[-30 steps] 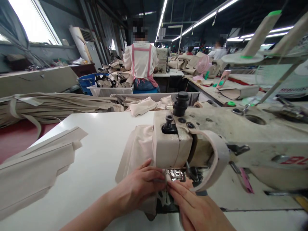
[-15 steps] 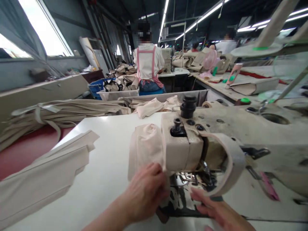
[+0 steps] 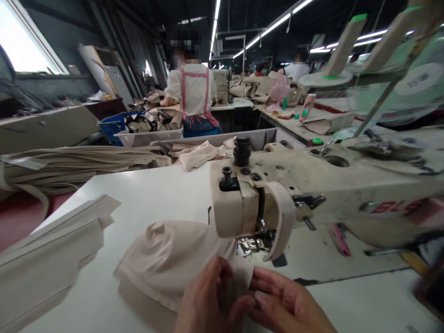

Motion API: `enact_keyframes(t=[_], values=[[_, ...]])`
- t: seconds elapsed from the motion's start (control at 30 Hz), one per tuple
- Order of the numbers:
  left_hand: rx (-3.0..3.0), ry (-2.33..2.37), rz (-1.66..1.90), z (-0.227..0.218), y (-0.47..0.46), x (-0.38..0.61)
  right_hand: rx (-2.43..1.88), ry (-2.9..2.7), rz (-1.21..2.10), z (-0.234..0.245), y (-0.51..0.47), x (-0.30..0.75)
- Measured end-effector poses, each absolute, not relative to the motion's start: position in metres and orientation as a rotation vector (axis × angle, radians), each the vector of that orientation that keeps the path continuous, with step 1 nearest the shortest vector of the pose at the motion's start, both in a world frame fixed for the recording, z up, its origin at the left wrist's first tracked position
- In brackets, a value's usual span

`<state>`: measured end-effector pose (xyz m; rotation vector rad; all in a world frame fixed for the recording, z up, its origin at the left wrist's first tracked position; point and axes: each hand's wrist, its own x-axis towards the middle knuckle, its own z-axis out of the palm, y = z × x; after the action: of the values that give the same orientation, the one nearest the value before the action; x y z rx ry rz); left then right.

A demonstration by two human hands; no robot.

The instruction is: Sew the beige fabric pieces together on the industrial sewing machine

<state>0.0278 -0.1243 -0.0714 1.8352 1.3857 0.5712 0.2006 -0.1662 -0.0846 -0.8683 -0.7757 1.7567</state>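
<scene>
Head view: one beige fabric piece [image 3: 166,259], soft, rumpled and domed, lies on the white table [image 3: 138,194] just left of the needle of one sewing machine [image 3: 312,194]; two hands meet at its near corner; the left hand [image 3: 208,303] pinches that corner tight; the right hand [image 3: 286,305] touches it, though whether it grips cannot be told; two thread cones [image 3: 343,44] stand above; the machine arm shows red letters "BL" [image 3: 390,206]; two people work beyond, one wearing pink straps [image 3: 193,90].

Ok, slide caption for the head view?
Left hand grips beige fabric piece, right hand touching it, beside a sewing machine.
</scene>
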Motion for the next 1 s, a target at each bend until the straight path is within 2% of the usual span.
enact_keyframes(t=[0.2,0.53,0.77,1.0], values=[[1.959,1.226,0.580,-0.068,-0.119,0.034,-1.074,-0.700,1.662,-0.085,-0.152,0.197],[1.746,1.251,0.772,-0.090,-0.125,0.027,-1.331,-0.906,1.610,-0.085,-0.150,0.202],[1.956,1.259,0.829,-0.079,-0.129,0.026,-1.245,-0.898,1.632,-0.081,-0.153,0.188],[1.923,1.326,0.551,-0.068,-0.131,0.033,-1.189,-0.859,1.633,-0.069,-0.154,0.188]])
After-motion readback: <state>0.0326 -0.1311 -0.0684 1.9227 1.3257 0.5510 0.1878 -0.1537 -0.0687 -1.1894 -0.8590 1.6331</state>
